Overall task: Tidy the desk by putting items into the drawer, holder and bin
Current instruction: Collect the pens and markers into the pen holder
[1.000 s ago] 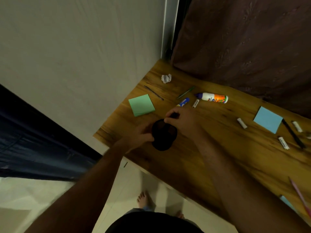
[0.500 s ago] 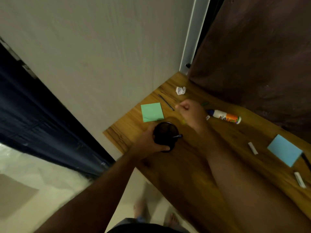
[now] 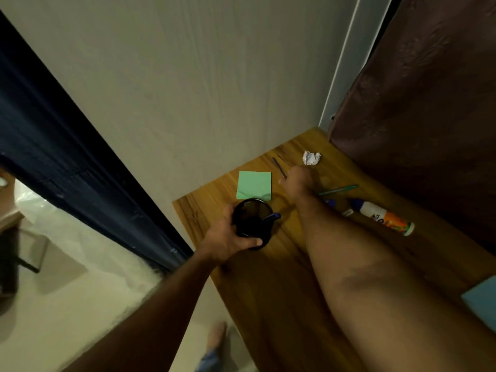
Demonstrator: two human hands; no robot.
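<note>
My left hand (image 3: 228, 240) grips a black mesh holder (image 3: 248, 220) standing near the wooden desk's (image 3: 268, 291) left edge. A blue pen (image 3: 272, 216) sticks out over the holder's rim. My right hand (image 3: 296, 179) reaches across to the far left corner, its fingers curled at the near end of a thin dark pen (image 3: 277, 165) that lies flat on the desk. A green pen (image 3: 339, 189) lies just right of that wrist.
A green sticky pad (image 3: 254, 185) lies behind the holder. Crumpled white paper (image 3: 311, 158) sits in the far corner. A glue bottle (image 3: 383, 217), a small white stick (image 3: 347, 212) and a blue pad (image 3: 483, 299) lie to the right. A brown curtain (image 3: 429, 103) backs the desk.
My right hand left the holder after the blue pen went in, and moved away to the dark pen in the far corner. My left hand kept its grip on the holder.
</note>
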